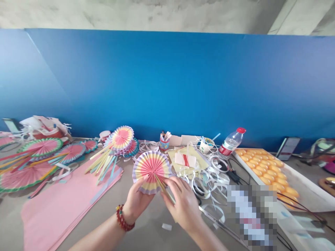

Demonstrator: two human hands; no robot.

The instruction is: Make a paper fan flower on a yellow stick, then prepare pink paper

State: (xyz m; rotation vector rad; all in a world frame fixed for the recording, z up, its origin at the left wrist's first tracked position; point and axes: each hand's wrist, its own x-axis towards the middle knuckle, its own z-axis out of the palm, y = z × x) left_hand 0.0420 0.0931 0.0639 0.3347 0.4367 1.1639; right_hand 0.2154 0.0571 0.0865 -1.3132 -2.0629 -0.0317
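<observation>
A round pleated paper fan (pixel 152 166), pink at its centre with yellow and lilac rings, is held up over the table between both hands. My left hand (pixel 138 200), with a red bead bracelet at the wrist, grips its lower left edge, thumb on the pleats. The fingers of my right hand (pixel 183 200) are closed round the pale yellow stick handle (pixel 165 188) at the fan's lower right. Left of the fan, more fans (pixel 123 139) of the same colours lie in a pile with their sticks together.
Pink paper sheets (pixel 57 202) lie at left beside watermelon-coloured fans (pixel 44 148). White ribbon strips (pixel 206 181) tangle at right near metal tweezers or scissors (pixel 222 225). A pen cup (pixel 164 143), a red-capped bottle (pixel 232 141) and a tray of orange domes (pixel 309 184) stand behind.
</observation>
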